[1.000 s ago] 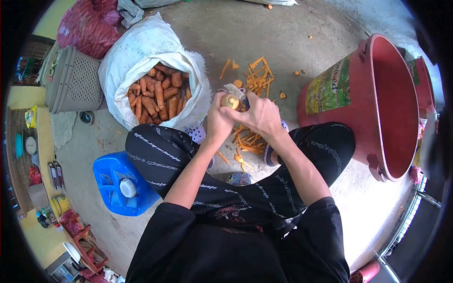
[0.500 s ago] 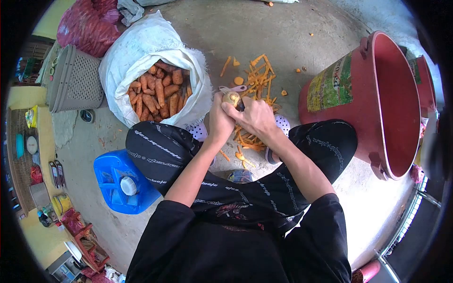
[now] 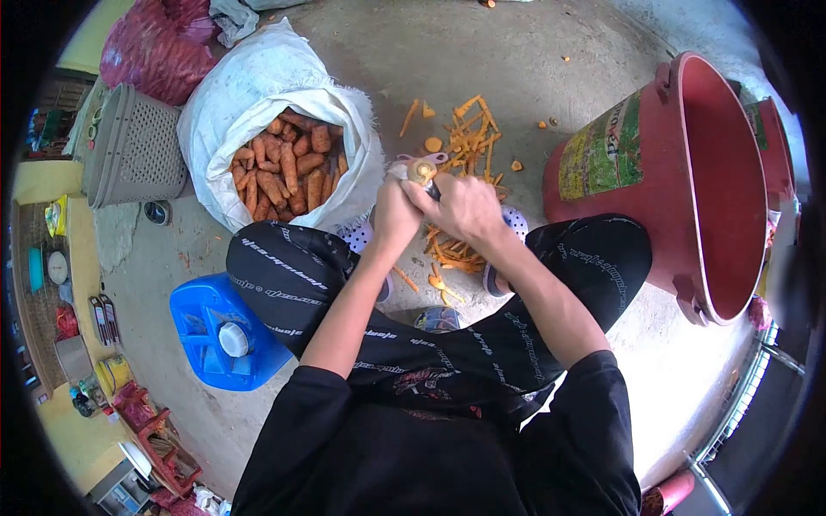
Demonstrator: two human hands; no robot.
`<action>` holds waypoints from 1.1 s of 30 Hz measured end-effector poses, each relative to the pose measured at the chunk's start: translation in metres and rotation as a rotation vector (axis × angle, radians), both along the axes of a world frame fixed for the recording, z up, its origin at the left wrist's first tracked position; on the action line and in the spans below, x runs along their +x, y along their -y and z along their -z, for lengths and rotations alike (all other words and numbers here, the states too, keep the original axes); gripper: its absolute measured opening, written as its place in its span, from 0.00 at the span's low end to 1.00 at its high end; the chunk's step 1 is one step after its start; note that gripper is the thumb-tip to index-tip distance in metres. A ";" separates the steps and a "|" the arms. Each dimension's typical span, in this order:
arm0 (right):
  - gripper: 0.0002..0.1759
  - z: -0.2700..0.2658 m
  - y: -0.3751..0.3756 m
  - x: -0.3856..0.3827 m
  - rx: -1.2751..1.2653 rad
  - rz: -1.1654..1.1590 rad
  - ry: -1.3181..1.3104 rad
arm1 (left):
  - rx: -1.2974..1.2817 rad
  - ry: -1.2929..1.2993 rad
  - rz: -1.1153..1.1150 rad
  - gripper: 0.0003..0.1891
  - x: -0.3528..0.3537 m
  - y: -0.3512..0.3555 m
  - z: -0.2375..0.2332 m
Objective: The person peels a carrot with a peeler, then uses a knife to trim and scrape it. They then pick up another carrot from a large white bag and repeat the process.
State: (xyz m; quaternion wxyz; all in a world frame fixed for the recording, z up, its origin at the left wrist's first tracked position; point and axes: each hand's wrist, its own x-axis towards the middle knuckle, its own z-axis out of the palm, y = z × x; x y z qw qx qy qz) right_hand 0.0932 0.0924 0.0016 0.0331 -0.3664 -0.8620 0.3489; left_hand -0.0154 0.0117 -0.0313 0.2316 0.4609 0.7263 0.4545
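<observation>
My left hand (image 3: 397,211) is closed around a pale yellowish vegetable (image 3: 422,171), whose round end points up. Against it, my right hand (image 3: 467,205) grips a dark-handled tool (image 3: 434,191), mostly hidden by the fingers. Orange peel strips (image 3: 469,142) lie on the floor beyond and below both hands, some of them between my feet. Left of the hands stands a white sack (image 3: 249,86), open and filled with unpeeled carrots (image 3: 288,163).
A large red bin (image 3: 602,163) leans at the right. The blue jerrycan (image 3: 228,331) sits beside my left knee. Grey baskets (image 3: 142,146) and a red mesh sack (image 3: 159,52) are at the upper left.
Both hands have shifted slightly left together with the vegetable, and the left wrist is turned a little. The grips look the same.
</observation>
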 end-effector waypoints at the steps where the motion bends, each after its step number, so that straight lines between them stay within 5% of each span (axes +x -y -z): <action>1: 0.43 0.004 0.004 -0.004 -0.089 0.056 -0.013 | -0.017 -0.058 -0.063 0.12 0.004 -0.001 0.003; 6: 0.46 -0.002 -0.007 0.001 -0.600 0.143 -0.287 | -0.068 0.090 -0.260 0.12 0.006 0.002 0.005; 8: 0.43 -0.015 -0.024 0.008 -1.294 0.242 -0.374 | 0.065 0.093 -0.232 0.14 0.003 0.000 0.001; 10: 0.39 -0.019 -0.037 0.013 -1.614 0.322 -0.413 | 0.157 0.243 -0.229 0.14 0.003 -0.001 -0.004; 19: 0.18 0.005 -0.036 0.004 -1.158 0.437 -0.456 | 0.201 0.241 -0.297 0.16 -0.005 -0.002 0.018; 24: 0.11 0.056 -0.038 -0.013 -1.184 0.359 -0.379 | -0.101 0.309 -0.302 0.19 -0.018 -0.006 0.072; 29: 0.13 0.112 -0.038 -0.029 -1.069 0.337 -0.288 | -0.273 0.886 -0.319 0.22 -0.012 -0.015 0.090; 32: 0.14 0.129 -0.040 -0.033 -0.981 0.433 -0.165 | -0.349 0.542 -0.413 0.29 -0.011 -0.006 0.152; 33: 0.15 0.141 -0.041 -0.034 -0.910 0.447 -0.115 | -0.450 0.434 -0.385 0.27 -0.010 -0.008 0.136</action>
